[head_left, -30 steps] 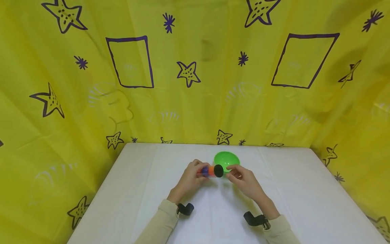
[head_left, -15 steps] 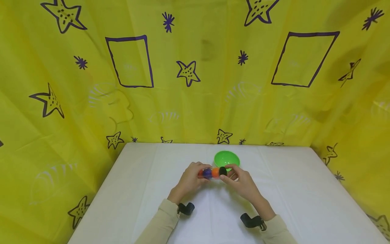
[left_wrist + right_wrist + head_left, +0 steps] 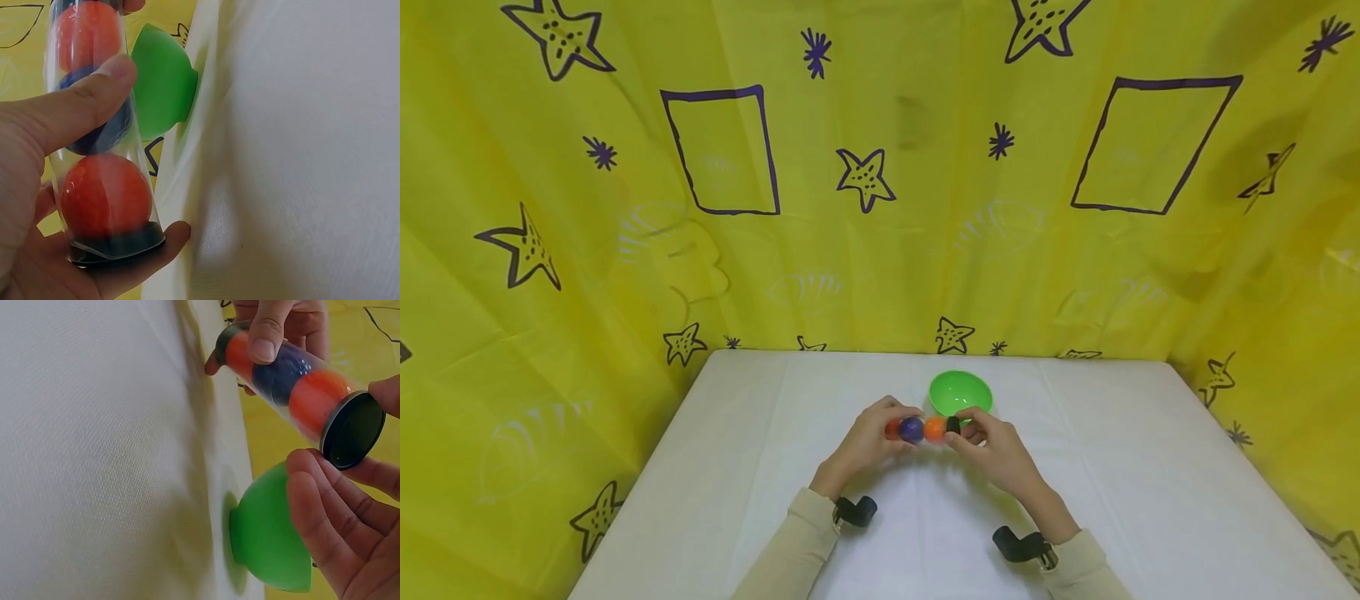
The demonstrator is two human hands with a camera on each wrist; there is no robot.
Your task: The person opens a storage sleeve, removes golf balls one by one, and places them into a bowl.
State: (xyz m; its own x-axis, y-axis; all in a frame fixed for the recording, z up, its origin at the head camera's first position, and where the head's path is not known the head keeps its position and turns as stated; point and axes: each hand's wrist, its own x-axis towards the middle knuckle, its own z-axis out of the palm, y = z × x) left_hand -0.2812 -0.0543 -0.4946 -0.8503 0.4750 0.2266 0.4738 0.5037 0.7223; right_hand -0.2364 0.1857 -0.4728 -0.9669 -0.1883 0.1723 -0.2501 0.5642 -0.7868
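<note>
A clear tube (image 3: 281, 384) with black end caps lies level between both hands above the table, in front of the bowl. Lined up inside are a red ball (image 3: 106, 197), a dark blue ball (image 3: 912, 430) and an orange ball (image 3: 935, 429). My left hand (image 3: 872, 433) grips the tube's left part, its thumb (image 3: 94, 94) across the blue ball. At the other end, my right hand (image 3: 1000, 450) pinches the black cap (image 3: 355, 431) between thumb and a finger. Other right-hand fingers (image 3: 312, 506) curve loosely just below that cap.
Right behind the tube a green bowl (image 3: 961, 392) stands upright on the white-covered table (image 3: 775, 467). A yellow curtain (image 3: 880, 258) with purple stars hangs behind and on both sides. Each wrist wears a black camera mount (image 3: 1018, 546).
My right hand has moved left and taken hold of the black cap. The tube has turned so that this cap faces right, edge-on. The left hand keeps its grip; the bowl stays put.
</note>
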